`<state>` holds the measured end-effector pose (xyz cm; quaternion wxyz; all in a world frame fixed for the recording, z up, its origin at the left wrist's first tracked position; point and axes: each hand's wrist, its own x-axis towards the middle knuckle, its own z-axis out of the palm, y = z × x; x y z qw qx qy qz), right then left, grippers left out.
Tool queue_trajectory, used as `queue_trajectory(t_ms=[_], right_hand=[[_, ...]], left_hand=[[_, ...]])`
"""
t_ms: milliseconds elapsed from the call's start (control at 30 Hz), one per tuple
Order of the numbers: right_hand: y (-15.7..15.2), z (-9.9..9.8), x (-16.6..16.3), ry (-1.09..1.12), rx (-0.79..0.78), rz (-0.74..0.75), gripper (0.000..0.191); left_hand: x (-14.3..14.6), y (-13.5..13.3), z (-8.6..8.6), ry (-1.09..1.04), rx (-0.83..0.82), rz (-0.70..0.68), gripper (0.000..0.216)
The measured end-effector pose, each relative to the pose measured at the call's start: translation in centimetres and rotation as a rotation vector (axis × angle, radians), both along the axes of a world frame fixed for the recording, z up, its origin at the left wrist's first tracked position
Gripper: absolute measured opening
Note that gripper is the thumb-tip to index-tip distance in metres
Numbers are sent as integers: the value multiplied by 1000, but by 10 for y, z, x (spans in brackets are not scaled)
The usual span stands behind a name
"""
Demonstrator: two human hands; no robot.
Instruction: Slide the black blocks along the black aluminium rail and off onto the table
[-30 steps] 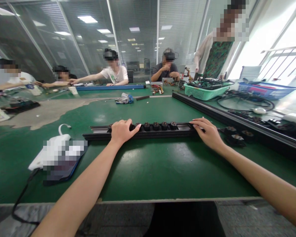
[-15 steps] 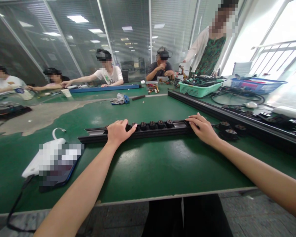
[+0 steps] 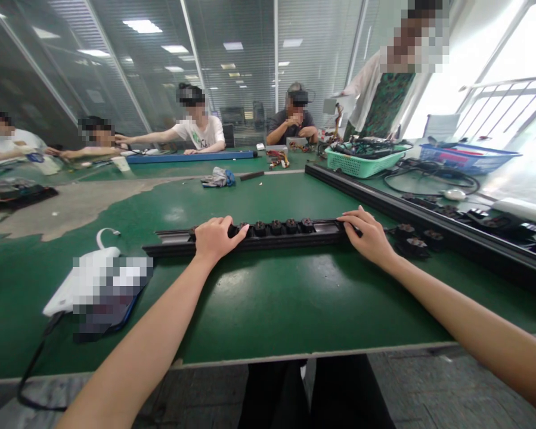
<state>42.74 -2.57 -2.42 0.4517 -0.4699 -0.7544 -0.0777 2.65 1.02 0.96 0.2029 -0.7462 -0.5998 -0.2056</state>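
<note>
A long black rail (image 3: 173, 243) lies across the green table (image 3: 268, 298) in front of me. Several small black round parts (image 3: 281, 226) sit in a row in its channel. My left hand (image 3: 216, 237) rests on the rail left of that row, fingers curled over it. My right hand (image 3: 368, 235) lies on the rail's right end, fingers pressed on it. Three more black round parts (image 3: 414, 238) lie loose on the table just right of my right hand.
A blurred white device with a cable (image 3: 100, 283) lies at the left. A longer black rail (image 3: 411, 208) runs diagonally on the right. Behind it stand a green basket (image 3: 361, 162) and a blue basket (image 3: 468, 156). Several people sit across the table; one stands at the right.
Only the view has shifted slightly. Both hands stay on the rail in the same places.
</note>
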Motion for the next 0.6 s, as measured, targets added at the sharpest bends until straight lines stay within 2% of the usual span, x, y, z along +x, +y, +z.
queue_trajectory(t_ms=[600], right_hand=[[0,0,2,-9,5,-14,28]], left_hand=[[2,-2,2,-19,-22,-7,64]])
